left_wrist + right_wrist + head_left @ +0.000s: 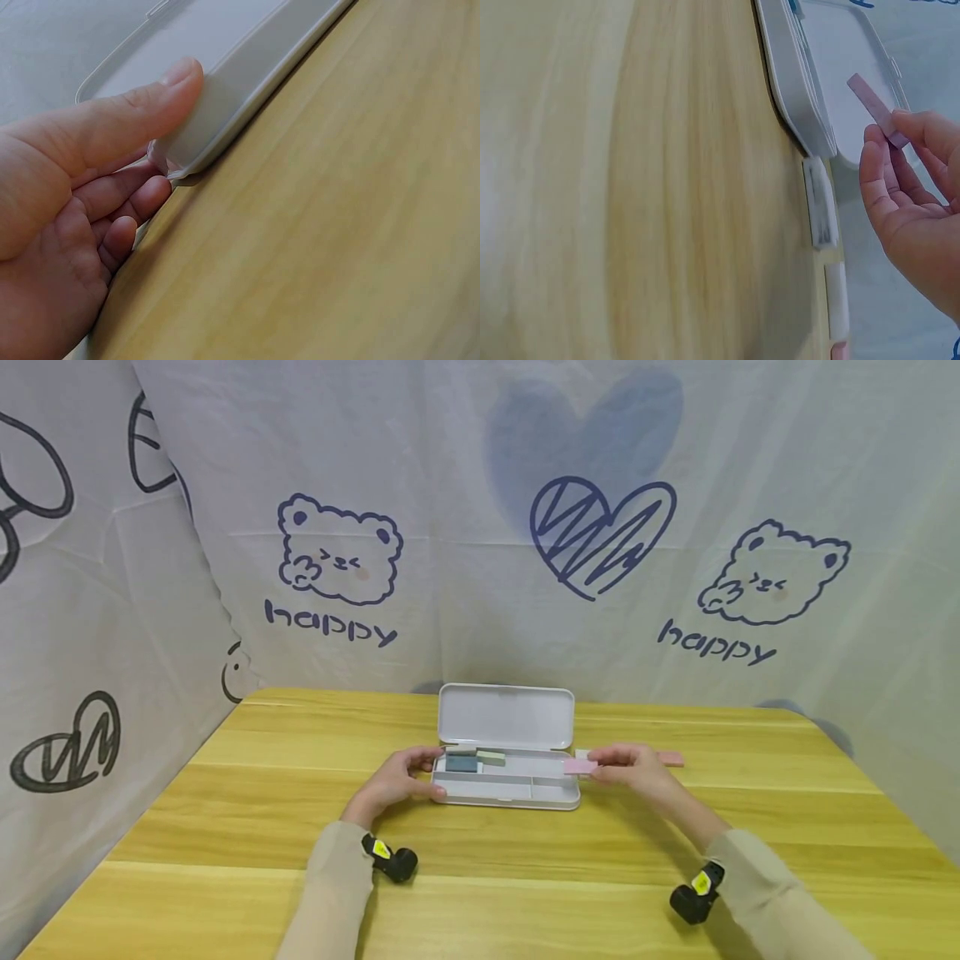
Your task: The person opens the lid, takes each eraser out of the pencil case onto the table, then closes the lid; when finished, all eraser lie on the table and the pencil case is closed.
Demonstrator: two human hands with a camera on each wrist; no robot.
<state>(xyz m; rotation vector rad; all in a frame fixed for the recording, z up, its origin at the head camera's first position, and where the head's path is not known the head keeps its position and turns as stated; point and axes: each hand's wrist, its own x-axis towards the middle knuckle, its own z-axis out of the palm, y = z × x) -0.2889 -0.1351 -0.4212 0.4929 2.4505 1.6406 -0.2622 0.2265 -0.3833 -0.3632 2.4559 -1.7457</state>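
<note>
A white pencil case (480, 790) lies with its lid (506, 717) raised at the back. My left hand (393, 783) grips its left end, and in the left wrist view the thumb (180, 82) lies over the rim with the fingers below. Over the case's right end, my right hand (637, 768) pinches a flat pink eraser (577, 766) between thumb and fingertips. From the right wrist view, that pink eraser (871, 103) points tilted toward the lid. Inside the case's left rear part sit a dark blue block (461, 764), a green block (491, 758) and a grey-green one (460, 749).
Right of the case, a white block (820, 202) and another white block (838, 300) lie in a row on the wooden table (525, 885). Past the right hand lies another pink block (671, 759). A printed cloth (465, 568) hangs behind the table.
</note>
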